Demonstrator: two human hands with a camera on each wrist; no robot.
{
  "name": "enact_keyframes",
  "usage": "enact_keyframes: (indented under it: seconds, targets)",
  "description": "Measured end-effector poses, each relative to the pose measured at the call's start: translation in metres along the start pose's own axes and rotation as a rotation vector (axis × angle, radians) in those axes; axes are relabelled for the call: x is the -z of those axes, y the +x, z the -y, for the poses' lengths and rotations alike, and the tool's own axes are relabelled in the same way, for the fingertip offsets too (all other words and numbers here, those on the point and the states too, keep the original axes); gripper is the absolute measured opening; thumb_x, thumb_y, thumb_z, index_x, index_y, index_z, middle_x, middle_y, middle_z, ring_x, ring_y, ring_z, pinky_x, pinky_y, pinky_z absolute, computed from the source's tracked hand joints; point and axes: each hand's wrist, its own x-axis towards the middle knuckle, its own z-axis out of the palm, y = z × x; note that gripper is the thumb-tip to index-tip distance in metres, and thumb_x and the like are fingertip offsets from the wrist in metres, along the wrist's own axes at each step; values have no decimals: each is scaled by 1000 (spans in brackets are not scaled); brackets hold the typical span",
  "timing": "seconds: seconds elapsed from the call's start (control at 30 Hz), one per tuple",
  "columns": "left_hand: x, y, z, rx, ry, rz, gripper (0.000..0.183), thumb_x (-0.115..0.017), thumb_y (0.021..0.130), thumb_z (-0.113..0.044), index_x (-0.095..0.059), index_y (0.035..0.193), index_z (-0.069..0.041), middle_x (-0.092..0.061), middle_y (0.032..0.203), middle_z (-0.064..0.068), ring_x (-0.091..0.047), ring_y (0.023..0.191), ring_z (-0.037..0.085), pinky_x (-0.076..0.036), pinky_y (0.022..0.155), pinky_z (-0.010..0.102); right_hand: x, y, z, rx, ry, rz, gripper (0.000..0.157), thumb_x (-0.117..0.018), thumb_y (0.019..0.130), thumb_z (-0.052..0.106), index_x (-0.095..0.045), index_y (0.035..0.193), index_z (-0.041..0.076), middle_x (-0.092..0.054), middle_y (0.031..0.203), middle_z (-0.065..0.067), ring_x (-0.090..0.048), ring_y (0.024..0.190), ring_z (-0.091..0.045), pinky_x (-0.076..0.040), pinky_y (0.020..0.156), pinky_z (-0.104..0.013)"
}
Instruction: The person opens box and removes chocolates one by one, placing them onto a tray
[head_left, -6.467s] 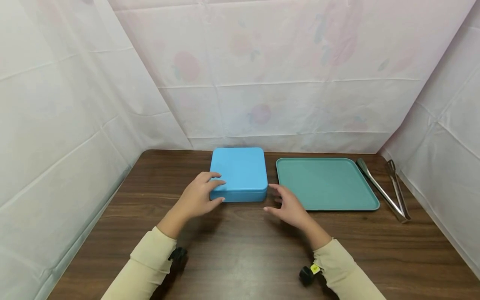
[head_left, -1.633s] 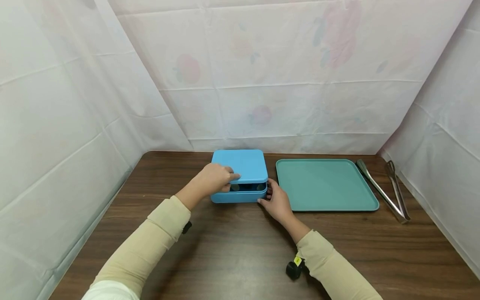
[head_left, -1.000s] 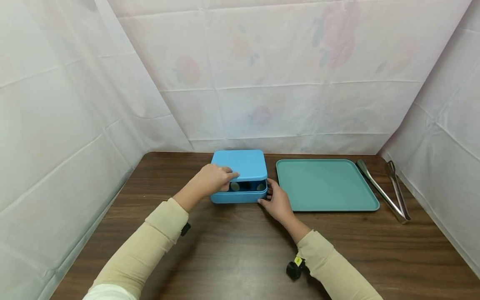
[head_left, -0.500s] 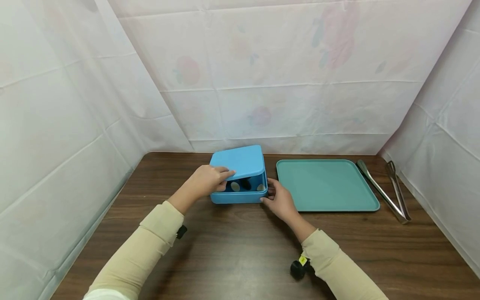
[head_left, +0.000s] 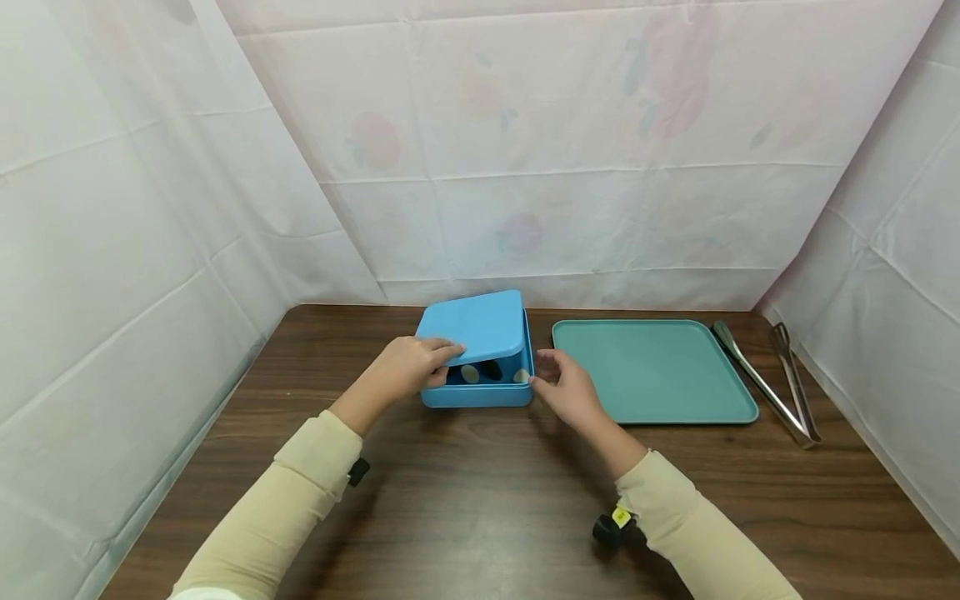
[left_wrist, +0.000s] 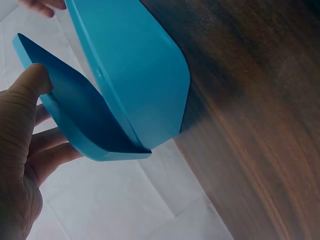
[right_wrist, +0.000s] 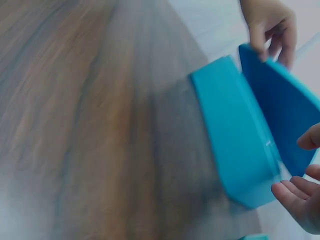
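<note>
A blue lidded box (head_left: 477, 397) sits on the table near its back edge. My left hand (head_left: 397, 371) pinches the front left edge of the blue lid (head_left: 476, 323), thumb below and fingers on top. The lid is tilted up at the front and skewed. Under it show a pale oval thing (head_left: 469, 374), a dark oval one (head_left: 491, 369) and another pale one at the right; their kind cannot be made out. My right hand (head_left: 572, 392) is at the box's right front corner, fingers spread and gripping nothing; in the right wrist view it hovers beside the lid.
A green rectangular tray (head_left: 652, 371) lies right of the box. Metal tongs (head_left: 776, 404) lie spread beyond the tray's right side. White cloth walls (head_left: 570, 208) stand behind and at both sides of the brown wooden table (head_left: 480, 508).
Both hands first hovered by the shut box. My left hand has since lifted the lid's front and shifted it slightly left. My right hand has come away from the box's right side.
</note>
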Motion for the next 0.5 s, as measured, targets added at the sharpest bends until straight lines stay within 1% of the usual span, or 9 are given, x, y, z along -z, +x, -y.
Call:
enact_keyframes:
  seconds: [0.07, 0.17, 0.23, 0.3, 0.33, 0.4, 0.5]
  targets:
    - [-2, -1, 0, -12, 7, -19, 36, -73, 79, -3, -71, 114, -4, -72, 104, 12, -48, 46, 13, -31, 43, 22, 3, 1, 8, -35, 83, 14, 43, -64, 94, 11, -53, 133, 0, -60, 123, -18, -60, 108, -31, -54, 90, -44]
    - [-4, -2, 0, -25, 19, -47, 36, -74, 78, -3, -71, 114, -3, -72, 103, 12, -50, 46, 14, -31, 43, 21, 7, 4, 21, -99, 270, 56, 40, -59, 96, 11, -52, 134, -4, -56, 126, -24, -60, 108, -35, -54, 91, -44]
    - [-4, -3, 0, -30, 23, -60, 36, -74, 77, -3, -71, 113, -3, -72, 103, 13, -52, 47, 15, -32, 42, 22, 10, 7, 28, -154, 404, 93, 41, -58, 97, 10, -49, 135, -6, -53, 128, -28, -62, 106, -34, -52, 93, -45]
    - [-4, -4, -1, -34, 21, -71, 36, -74, 77, -2, -71, 113, -3, -72, 103, 14, -55, 49, 16, -33, 42, 22, 13, 10, 35, -214, 508, 127, 43, -57, 98, 10, -47, 136, -7, -52, 128, -30, -64, 102, -30, -51, 95, -45]
    - [-4, -4, -1, -35, 20, -74, 36, -74, 77, -2, -71, 113, -2, -72, 103, 14, -57, 51, 17, -35, 42, 22, 14, 12, 38, -246, 547, 138, 44, -57, 98, 10, -46, 137, -6, -52, 128, -29, -65, 101, -28, -50, 95, -45]
    - [-5, -5, -2, -34, 22, -72, 36, -75, 77, -3, -71, 113, -2, -72, 103, 14, -63, 58, 18, -38, 43, 23, 15, 15, 41, -295, 611, 154, 47, -58, 98, 11, -44, 140, -5, -51, 130, -27, -65, 103, -30, -50, 96, -44]
    - [-7, -7, -3, -28, 26, -66, 36, -75, 77, -3, -71, 112, -3, -72, 104, 14, -68, 67, 21, -42, 44, 24, 14, 18, 45, -338, 676, 152, 48, -57, 98, 9, -43, 142, -4, -51, 132, -23, -59, 114, -37, -53, 92, -39]
